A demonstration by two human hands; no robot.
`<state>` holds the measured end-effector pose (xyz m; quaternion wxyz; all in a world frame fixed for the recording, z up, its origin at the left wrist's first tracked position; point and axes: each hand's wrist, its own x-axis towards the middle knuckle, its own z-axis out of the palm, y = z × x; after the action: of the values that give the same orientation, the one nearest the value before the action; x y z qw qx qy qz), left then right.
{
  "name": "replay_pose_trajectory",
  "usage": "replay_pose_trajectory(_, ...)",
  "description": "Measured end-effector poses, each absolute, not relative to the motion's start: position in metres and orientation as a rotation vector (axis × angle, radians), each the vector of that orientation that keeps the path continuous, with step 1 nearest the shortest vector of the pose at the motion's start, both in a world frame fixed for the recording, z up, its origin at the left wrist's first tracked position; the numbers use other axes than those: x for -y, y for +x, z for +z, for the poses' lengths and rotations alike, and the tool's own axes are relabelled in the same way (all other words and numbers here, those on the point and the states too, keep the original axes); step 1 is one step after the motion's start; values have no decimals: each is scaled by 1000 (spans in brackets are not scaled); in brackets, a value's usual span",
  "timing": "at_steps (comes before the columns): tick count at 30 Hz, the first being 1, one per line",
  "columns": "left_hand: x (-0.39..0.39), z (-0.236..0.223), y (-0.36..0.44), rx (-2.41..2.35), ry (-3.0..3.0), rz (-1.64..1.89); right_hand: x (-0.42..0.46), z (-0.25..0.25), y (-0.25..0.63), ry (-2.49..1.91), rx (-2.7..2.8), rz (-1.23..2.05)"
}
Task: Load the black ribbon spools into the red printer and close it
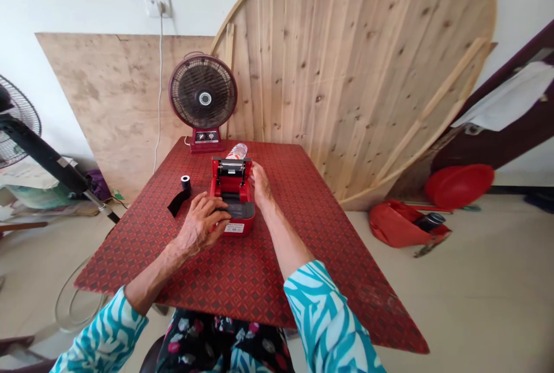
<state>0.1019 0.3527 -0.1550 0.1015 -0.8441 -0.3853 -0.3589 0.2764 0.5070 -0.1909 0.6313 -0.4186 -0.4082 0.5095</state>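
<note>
Red-patterned table, wood panelling behind: a person's left hand lies curled over the dark front of one red compact printer, and the right hand presses against the printer's right side. Neither hand's hold can be judged firmly. The printer's long axis runs straight away from the person, its open top mechanism at the far end. Left of the printer stand one black roll and one black strip. Behind it lie one plastic bottle and one red-based desk fan. Farther left stands a second fan; farther right, on the floor, sit one red basin and one red bag.
</note>
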Motion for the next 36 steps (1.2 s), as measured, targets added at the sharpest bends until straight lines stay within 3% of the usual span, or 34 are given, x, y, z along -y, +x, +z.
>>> replay_pose_trajectory(8,-347,-162,100,1134,-2439,-1107,-475,-191,284,-1016,950,1030)
replay_pose_trajectory(13,-343,-163,98,1245,-2533,-1155,-443,-204,279,-945,790,1172)
replay_pose_trajectory(21,-394,-167,95,2033,-2226,-2163,-445,-216,274,-896,821,1182)
replay_pose_trajectory(28,-425,-177,99,2483,-2066,-2559,-442,-215,276,-887,862,1189)
replay_pose_trajectory(36,-417,-171,102,2443,-2002,-2822,-438,-210,274,-864,851,1178)
